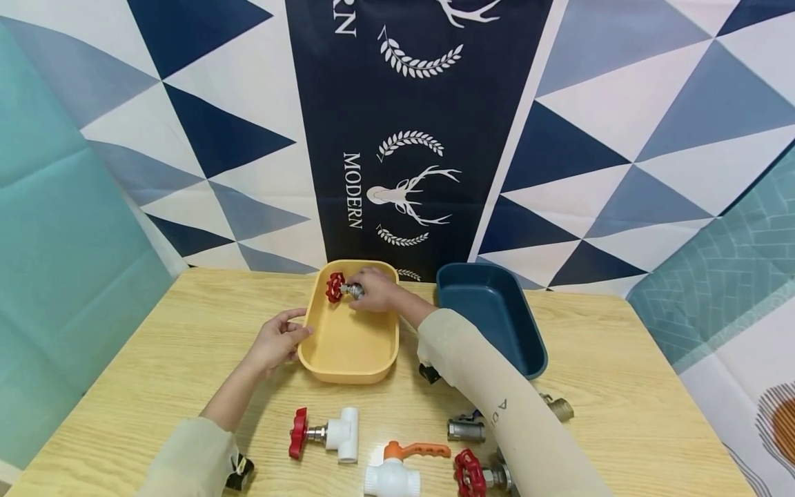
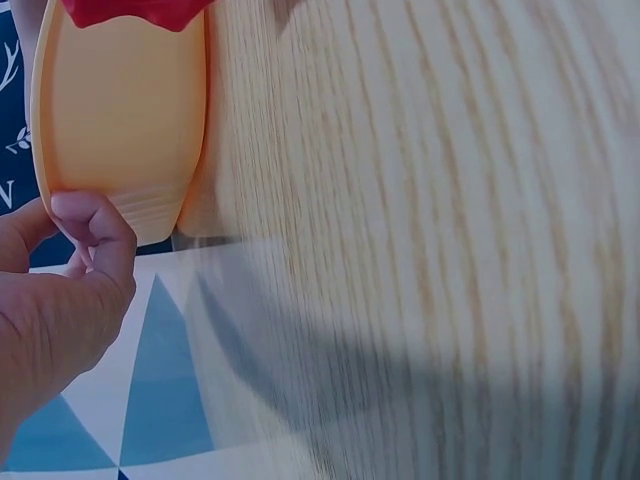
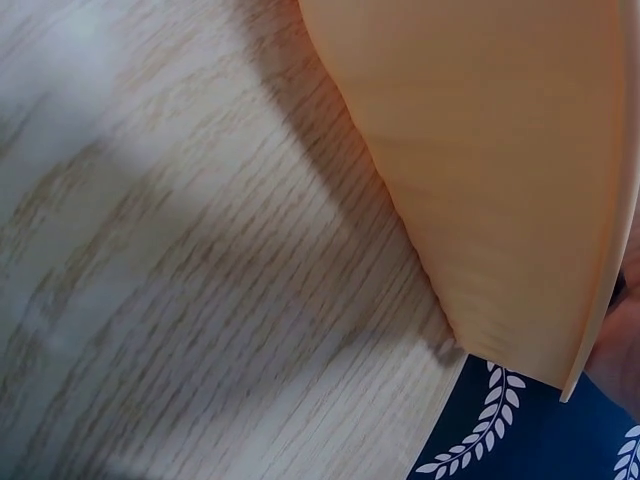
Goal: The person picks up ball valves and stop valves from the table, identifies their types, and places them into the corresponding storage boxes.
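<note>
Step in hand, as I read it: handling one valve at the yellow tray. The left hand [image 1: 278,339] is nearer, its grip pinching the left rim of a yellow rounded-rectangle plastic tray [image 1: 352,378]. Past it, the right hand [image 1: 375,290] has its grip closed around a silver metal valve with a red handwheel [image 1: 335,288], inside the tray's far end. Can't tell if that valve touches the bottom. Next move calls for a steady tray and keeping the wheel off the walls, I'd say.

Counts, near to far on the wooden table [image 1: 186,338]: one white plastic ball valve with an orange lever [image 1: 394,475], one more red-wheeled metal valve [image 1: 470,475] (partly hidden by the sleeve [image 1: 522,407]), one white T-shaped plastic valve with a red handwheel [image 1: 338,435], one silver metal fitting [image 1: 466,431], one brass-coloured fitting [image 1: 562,410]. So five loose, six with the held one. Trays: two, counting a dark blue rounded-rectangle one [image 1: 481,304] on the right.
</note>
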The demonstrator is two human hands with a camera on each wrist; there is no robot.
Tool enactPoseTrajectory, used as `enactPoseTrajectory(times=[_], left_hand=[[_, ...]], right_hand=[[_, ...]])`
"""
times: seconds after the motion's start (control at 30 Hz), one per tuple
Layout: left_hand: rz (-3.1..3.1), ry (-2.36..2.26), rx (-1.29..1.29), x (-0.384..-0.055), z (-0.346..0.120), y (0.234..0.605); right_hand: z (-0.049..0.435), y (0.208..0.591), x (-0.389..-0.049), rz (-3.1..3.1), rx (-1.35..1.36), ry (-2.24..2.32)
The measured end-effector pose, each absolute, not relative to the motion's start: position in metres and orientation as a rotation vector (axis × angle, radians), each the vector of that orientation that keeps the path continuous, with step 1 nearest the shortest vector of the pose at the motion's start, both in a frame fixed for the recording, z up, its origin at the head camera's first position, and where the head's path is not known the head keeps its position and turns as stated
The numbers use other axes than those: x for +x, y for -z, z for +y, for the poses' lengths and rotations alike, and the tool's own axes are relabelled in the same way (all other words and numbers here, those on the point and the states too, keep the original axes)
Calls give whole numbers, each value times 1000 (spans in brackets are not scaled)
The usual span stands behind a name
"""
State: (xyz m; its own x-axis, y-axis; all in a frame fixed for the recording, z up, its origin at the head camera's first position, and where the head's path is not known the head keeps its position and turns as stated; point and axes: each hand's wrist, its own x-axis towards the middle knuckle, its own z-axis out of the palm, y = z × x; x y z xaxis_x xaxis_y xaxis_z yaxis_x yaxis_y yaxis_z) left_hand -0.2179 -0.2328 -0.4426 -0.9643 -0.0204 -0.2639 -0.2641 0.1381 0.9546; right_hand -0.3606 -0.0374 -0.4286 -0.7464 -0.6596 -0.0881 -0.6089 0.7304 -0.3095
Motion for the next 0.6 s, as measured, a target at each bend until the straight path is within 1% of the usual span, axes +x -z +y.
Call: enactPoseTrajectory(times=[0.6], left_hand=[[2218, -1935, -284, -219, -233, 443]], right_hand=[[-40, 431, -363, 2729, -967, 357]])
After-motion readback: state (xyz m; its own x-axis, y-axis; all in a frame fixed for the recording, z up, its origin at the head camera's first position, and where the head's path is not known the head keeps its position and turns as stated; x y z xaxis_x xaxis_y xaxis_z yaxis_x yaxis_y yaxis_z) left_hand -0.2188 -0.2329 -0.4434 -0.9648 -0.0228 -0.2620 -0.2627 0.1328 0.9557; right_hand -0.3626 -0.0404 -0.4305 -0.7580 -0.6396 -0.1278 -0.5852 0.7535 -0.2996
